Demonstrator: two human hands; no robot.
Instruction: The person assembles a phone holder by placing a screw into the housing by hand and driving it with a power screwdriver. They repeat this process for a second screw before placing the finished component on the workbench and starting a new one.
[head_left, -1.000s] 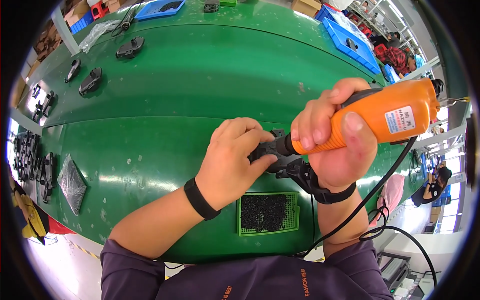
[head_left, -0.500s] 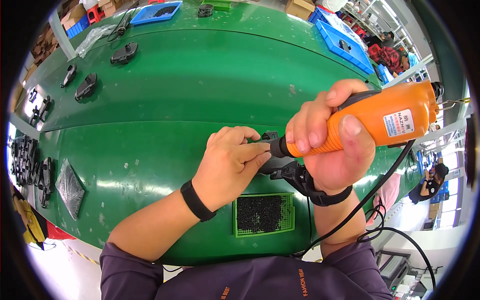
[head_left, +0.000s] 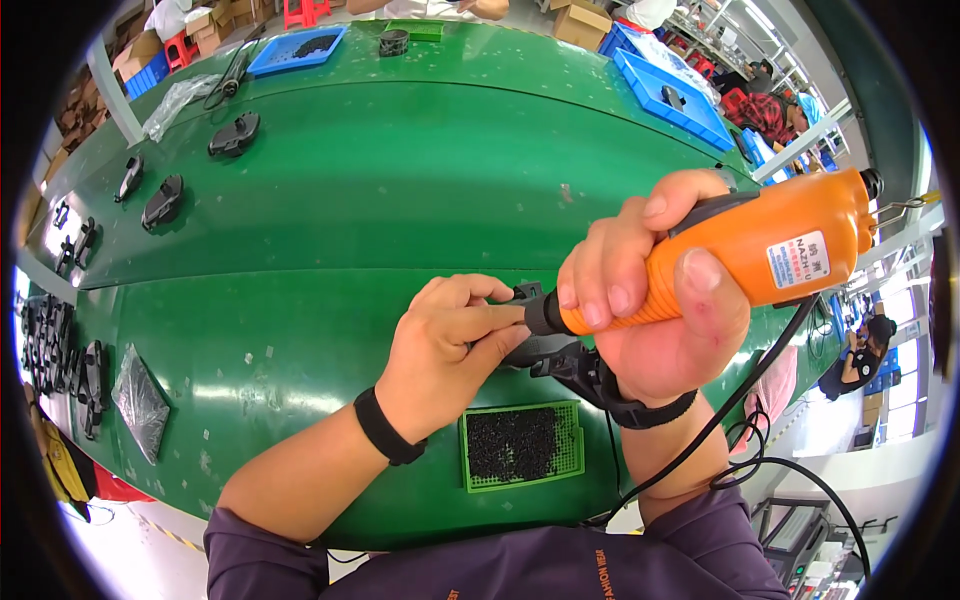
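Note:
My right hand (head_left: pixel 690 300) is wrapped round an orange electric screwdriver (head_left: pixel 740 245), held slantwise with its black nose pointing left and down. A cord hangs from its rear end. At the nose, the fingers of my left hand (head_left: pixel 440 345) are closed in a pinch; whatever they grip there is hidden. Beneath the nose and both hands lies a black plastic part (head_left: pixel 545 350), only partly visible. Nearer to me stands a green mesh tray (head_left: pixel 573 440) with a heap of small black screw-like pieces (head_left: pixel 513 443) in it.
Black plastic parts (head_left: pixel 235 135) lie scattered at the left of the green table (head_left: pixel 380 200), and more are piled at its left edge (head_left: pixel 45 345). A clear bag (head_left: pixel 140 405) lies nearby. Blue trays (head_left: pixel 670 100) stand at the back. The screwdriver's cord (head_left: pixel 690 440) runs past my right forearm.
The view has tilted slightly, so the table things sit lower in the picture. Both hands and the screwdriver appear a little further left; their grip looks the same.

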